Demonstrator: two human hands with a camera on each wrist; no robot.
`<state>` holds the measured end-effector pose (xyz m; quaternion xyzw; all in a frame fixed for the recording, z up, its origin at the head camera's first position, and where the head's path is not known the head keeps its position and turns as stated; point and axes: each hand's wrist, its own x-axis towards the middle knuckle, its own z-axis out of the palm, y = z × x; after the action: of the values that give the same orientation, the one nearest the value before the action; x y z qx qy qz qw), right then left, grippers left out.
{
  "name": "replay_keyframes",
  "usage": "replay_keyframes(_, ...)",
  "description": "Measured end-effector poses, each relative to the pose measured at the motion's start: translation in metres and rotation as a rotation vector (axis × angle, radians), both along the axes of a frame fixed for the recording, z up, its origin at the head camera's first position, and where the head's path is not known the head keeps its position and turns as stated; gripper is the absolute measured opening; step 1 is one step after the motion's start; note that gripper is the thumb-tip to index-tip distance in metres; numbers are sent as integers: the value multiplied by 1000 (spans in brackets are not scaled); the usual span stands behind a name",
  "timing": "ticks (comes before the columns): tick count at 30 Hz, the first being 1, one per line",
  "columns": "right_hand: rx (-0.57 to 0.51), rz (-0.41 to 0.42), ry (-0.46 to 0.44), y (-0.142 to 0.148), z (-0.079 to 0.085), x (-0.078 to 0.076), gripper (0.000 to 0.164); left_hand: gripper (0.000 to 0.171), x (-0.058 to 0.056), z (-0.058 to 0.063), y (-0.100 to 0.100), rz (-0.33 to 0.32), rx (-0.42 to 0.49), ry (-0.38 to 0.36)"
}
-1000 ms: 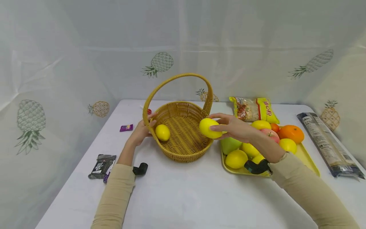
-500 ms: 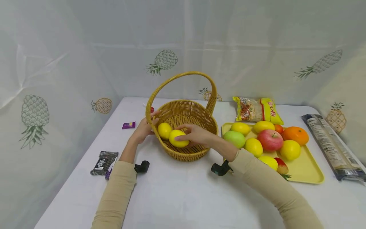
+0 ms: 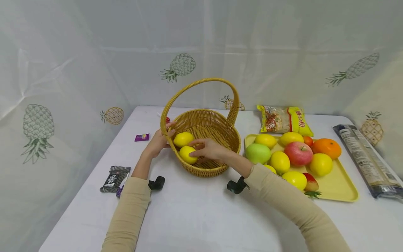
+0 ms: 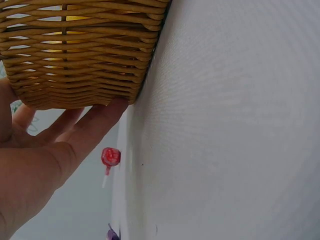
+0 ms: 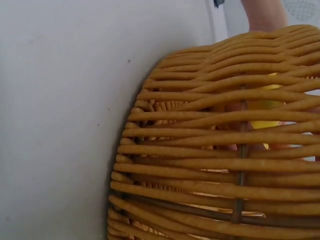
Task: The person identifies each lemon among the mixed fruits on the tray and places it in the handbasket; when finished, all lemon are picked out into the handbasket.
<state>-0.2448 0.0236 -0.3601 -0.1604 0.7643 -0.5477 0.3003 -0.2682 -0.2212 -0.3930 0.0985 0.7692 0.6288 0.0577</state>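
The right hand (image 3: 208, 149) reaches down into the wicker basket (image 3: 204, 172), fingers bent, with its thumb and fingertips against the nearer lemon (image 3: 186, 156) – whether they grip it or only rest on it, I cannot tell. The farther lemon (image 3: 182, 139) lies right beside it, so 2 lemons sit at the basket's left side, near the handle's left foot. The left hand (image 3: 156, 144) holds the basket at that side, its thumb up at the rim and its fingers laid along the outer wall. The basket stands upright on the white table (image 3: 195, 213), its arched handle raised.

To the right, a yellow tray (image 3: 341, 182) carries a red apple (image 3: 298, 154), an orange (image 3: 327, 148), a green fruit (image 3: 258, 153) and several more lemons, 1 of them partly hidden by the right sleeve (image 3: 283, 196). Behind the tray lies a yellow snack bag (image 3: 284, 120); beyond its right edge, a long dark packet (image 3: 368, 159). On the left are a red lollipop (image 4: 110, 157), a small purple candy (image 3: 142, 137) and a black packet (image 3: 115, 179).
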Motion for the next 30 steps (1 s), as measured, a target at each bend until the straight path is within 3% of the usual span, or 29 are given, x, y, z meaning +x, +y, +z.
replay_keyframes(4, 32, 16, 28, -1, -2, -2, 51, 51, 1, 0, -1, 8, 4, -11)
replay_keyframes(11, 143, 49, 165, -5, -1, -2, 56, 50, 3, -2, -3, 19, -6, -10)
replay_keyframes(16, 9, 78, 22, 10, 7, -6, 57, 50, 4, 0, -2, 19, -6, 3)
replay_keyframes(22, -130, 167, -173, 53, 25, -15, 56, 50, 3, 0, -1, 10, -5, 1)
replay_keyframes(26, -206, 185, -187, 92, 42, -15, 54, 51, 3, 2, 1, 1, -12, 0)
replay_keyframes(30, -242, 152, -125, 136, 55, -14, 52, 50, 3, 4, 2, 5, -14, 2)
